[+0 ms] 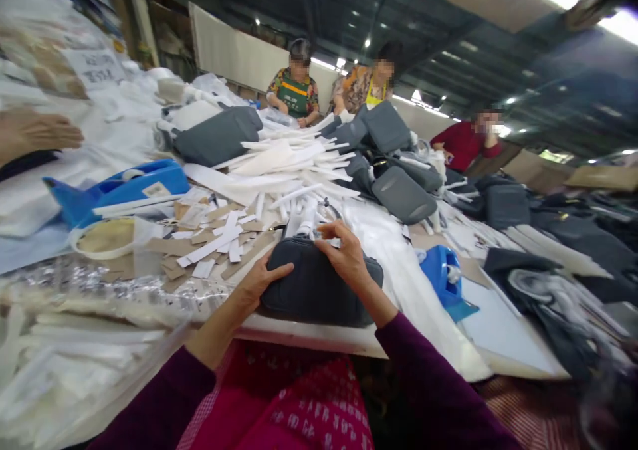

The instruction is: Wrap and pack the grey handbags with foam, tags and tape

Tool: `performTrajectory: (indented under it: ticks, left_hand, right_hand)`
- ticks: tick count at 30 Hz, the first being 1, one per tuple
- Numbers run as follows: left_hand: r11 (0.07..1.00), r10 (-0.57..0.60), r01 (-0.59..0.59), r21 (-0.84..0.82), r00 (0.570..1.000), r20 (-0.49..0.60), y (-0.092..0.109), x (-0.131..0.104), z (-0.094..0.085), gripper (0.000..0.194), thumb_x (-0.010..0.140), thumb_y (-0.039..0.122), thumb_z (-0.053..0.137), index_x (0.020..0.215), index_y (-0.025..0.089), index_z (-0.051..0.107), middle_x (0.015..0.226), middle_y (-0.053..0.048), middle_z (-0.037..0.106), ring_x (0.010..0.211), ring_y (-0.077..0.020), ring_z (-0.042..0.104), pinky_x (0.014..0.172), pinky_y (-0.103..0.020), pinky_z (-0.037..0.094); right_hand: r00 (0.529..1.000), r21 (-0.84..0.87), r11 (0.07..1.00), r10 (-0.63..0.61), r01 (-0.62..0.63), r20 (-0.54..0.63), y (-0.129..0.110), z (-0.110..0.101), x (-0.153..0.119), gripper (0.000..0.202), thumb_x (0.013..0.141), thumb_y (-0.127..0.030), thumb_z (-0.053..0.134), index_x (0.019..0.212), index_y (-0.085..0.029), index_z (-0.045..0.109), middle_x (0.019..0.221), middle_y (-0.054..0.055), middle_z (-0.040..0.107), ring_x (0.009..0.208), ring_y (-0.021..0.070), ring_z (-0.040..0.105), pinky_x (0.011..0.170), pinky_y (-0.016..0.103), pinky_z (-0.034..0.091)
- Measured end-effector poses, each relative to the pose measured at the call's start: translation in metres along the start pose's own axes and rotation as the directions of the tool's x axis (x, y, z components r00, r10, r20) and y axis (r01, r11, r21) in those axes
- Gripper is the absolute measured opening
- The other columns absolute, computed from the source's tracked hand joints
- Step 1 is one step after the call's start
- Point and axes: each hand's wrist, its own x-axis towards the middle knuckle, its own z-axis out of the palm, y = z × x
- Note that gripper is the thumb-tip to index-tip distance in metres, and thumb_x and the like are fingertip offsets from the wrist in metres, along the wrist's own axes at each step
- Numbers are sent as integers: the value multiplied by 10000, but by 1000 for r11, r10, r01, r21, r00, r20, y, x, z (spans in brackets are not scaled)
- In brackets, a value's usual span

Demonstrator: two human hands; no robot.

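Observation:
A dark grey bag (319, 290) lies at the table's front edge before me, its top edge facing away. My left hand (262, 280) grips its left end, with the thumb on the upper face and the fingers mostly hidden behind the side. Over the bag's far top edge, my right hand (343, 254) is closed in a pinch. What sits between its fingertips is too small to make out. White wrapping (308, 217) stands up just beyond the bag, close to the right fingertips.
Blue tape dispensers (134, 184) lie left and right. White foam strips (284, 161) and cardboard scraps (199, 237) cover the table beyond. Grey bags (403, 194) are piled behind. Another person's hand (37, 134) enters at left; several people work farther back.

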Motion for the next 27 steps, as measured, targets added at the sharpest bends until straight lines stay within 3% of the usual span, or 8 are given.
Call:
performTrajectory:
  ticks: [2,4,7,9,13,17,22,27]
  left_hand:
    - [1000,-3,3,-1,1000,-29,1,1,2,712,601,266,858,1246,195,563,948,-62,747,756,-216,720,677,-299,616]
    - [1000,0,1,13,999,-52,2,0,4,704,594,253,859,1233,198,569,928,-57,750,744,-221,723,650,-297,622]
    - [999,8,-5,37,997,-74,4,-1,6,708,584,235,859,1227,201,565,921,-52,752,720,-220,724,619,-301,627]
    - [999,11,-7,52,997,-82,4,-1,6,717,584,230,859,1233,202,557,925,-52,753,721,-221,725,621,-308,631]
    - [997,-2,10,79,995,-97,4,-2,7,697,594,230,857,1225,196,563,907,-53,755,736,-222,730,645,-296,633]
    - [995,-26,37,88,992,-126,6,-4,10,700,588,212,849,1226,210,563,909,-50,755,742,-241,734,636,-316,639]
    - [994,-42,54,90,991,-125,10,-5,14,672,576,223,863,1182,186,576,897,-71,752,763,-269,734,655,-352,640]
    - [996,-42,55,72,985,-165,9,-3,17,580,658,364,828,1157,169,604,898,-101,745,768,-278,731,645,-360,637]
  right_hand:
    - [936,36,996,87,-79,-342,9,-16,-20,221,819,-355,578,980,-214,636,980,42,605,929,186,549,886,323,421]
    - [785,140,963,268,-230,-559,23,-32,-45,297,825,-382,554,1054,-201,608,1068,67,592,982,196,546,909,337,423]
    - [638,361,820,573,-445,-515,45,-47,-77,454,780,-470,593,1140,-195,570,1102,86,595,976,221,563,871,358,446]
    - [640,431,754,653,-495,-405,52,-49,-89,514,782,-524,591,1183,-205,554,1122,88,604,979,228,576,860,362,457]
    - [725,438,767,617,-469,-304,52,-47,-92,555,728,-512,683,1194,-232,576,1176,69,620,1050,239,578,899,355,466]
    - [770,496,726,617,-477,-163,52,-50,-88,617,660,-474,766,1194,-229,578,1089,49,666,1014,252,608,917,380,479]
    - [781,540,711,607,-451,-148,55,-55,-85,760,631,-423,806,1312,-251,515,1282,66,591,1127,264,579,979,380,457]
    - [757,562,671,643,-484,-115,61,-55,-83,771,619,-455,816,1305,-224,551,1241,66,632,1134,281,581,973,391,459]
